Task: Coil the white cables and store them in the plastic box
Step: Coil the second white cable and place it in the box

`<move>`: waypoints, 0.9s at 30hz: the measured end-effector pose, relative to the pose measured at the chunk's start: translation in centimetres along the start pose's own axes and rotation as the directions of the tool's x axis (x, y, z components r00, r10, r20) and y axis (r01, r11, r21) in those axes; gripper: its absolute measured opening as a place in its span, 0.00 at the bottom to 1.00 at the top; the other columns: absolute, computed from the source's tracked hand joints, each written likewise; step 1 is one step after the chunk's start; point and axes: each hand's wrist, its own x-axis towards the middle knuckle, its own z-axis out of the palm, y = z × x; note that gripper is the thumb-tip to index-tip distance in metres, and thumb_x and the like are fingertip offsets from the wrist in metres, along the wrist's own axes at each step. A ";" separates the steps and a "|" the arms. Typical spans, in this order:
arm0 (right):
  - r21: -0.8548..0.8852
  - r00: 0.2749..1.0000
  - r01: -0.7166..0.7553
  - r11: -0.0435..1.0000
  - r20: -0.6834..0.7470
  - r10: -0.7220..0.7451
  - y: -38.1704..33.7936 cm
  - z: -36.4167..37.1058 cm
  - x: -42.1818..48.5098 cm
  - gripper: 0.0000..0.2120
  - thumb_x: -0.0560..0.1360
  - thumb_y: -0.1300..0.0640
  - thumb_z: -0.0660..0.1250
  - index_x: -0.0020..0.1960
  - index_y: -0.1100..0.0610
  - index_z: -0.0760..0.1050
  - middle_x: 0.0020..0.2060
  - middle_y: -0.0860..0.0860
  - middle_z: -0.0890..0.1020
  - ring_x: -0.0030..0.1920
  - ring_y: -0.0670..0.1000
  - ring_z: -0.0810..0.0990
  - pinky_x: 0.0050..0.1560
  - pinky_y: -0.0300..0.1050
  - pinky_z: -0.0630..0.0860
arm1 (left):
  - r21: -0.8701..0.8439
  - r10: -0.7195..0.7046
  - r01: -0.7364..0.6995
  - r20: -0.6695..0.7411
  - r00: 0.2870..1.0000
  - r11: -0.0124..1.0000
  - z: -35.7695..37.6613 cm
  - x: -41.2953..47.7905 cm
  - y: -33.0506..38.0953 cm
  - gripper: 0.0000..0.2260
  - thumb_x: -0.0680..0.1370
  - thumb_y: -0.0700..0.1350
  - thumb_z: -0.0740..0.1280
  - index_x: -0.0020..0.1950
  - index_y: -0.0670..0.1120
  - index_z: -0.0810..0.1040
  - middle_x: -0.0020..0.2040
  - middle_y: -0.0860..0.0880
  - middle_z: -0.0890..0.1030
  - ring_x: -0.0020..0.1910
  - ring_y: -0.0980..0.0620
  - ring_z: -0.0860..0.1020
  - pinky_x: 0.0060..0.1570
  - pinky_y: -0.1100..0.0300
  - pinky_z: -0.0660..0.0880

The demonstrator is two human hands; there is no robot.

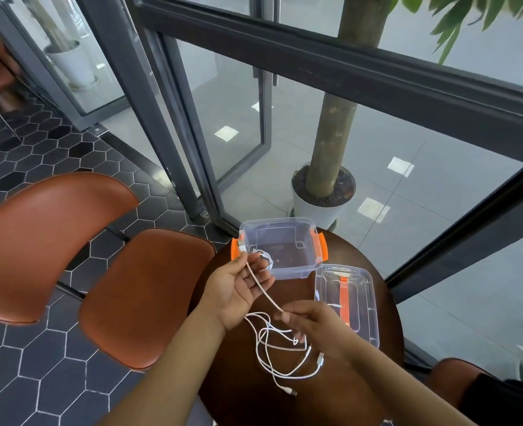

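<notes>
Left hand (238,282) fingers pinch cable (264,292) near plug; right hand (314,325) fingers grip it lower. Slack tangled on desk (232,379) centre. Box (280,247) open, far edge, perhaps empty. Wind even loops, keep slack taut.

Over a round table (238,376), the left hand (238,287) and right hand (315,325) pinch a white cable (264,292) stretched between them. More cables (280,355) lie loose below. An open box (280,247) and its lid (347,302) sit beyond.

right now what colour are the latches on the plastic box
Orange, on both ends of the clear plastic box; the latches show best in the head view.
</notes>
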 end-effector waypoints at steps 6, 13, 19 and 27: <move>-0.277 0.967 -0.168 0.946 0.142 0.213 2.3 -2.7 -0.1 0.13 0.80 0.42 0.62 0.54 0.46 0.83 0.45 0.49 0.85 0.39 0.46 0.83 0.50 0.44 0.82 | 0.260 0.004 -0.028 0.092 0.996 0.965 0.0 -1.7 0.5 0.14 0.84 0.44 0.57 0.60 0.37 0.78 0.36 0.43 0.83 0.25 0.51 0.77 0.33 0.57 0.78; -0.303 0.977 -0.193 0.933 -0.148 0.155 -3.4 -5.3 4.7 0.13 0.78 0.52 0.70 0.39 0.58 0.79 0.32 0.53 0.81 0.32 0.51 0.79 0.35 0.42 0.77 | 0.572 -0.103 -0.031 0.200 0.974 0.820 1.1 -2.6 0.2 0.14 0.85 0.41 0.57 0.55 0.34 0.78 0.46 0.34 0.85 0.32 0.44 0.82 0.36 0.54 0.79; -0.082 0.988 -0.056 0.995 -0.152 0.043 -9.5 -4.5 4.0 0.14 0.79 0.59 0.67 0.35 0.58 0.78 0.28 0.51 0.75 0.28 0.47 0.73 0.32 0.41 0.75 | 0.622 -0.058 -0.049 0.151 0.987 0.781 0.9 -2.5 0.4 0.14 0.85 0.40 0.57 0.60 0.34 0.78 0.55 0.37 0.85 0.55 0.40 0.84 0.46 0.52 0.82; -0.450 0.961 0.035 0.892 -0.231 -0.154 -8.9 0.1 2.0 0.13 0.82 0.57 0.61 0.64 0.55 0.76 0.44 0.53 0.85 0.38 0.53 0.82 0.42 0.47 0.79 | 0.283 0.068 -0.085 0.068 0.995 0.955 1.0 -1.7 -2.3 0.13 0.85 0.43 0.58 0.56 0.38 0.81 0.44 0.46 0.83 0.42 0.53 0.83 0.44 0.58 0.81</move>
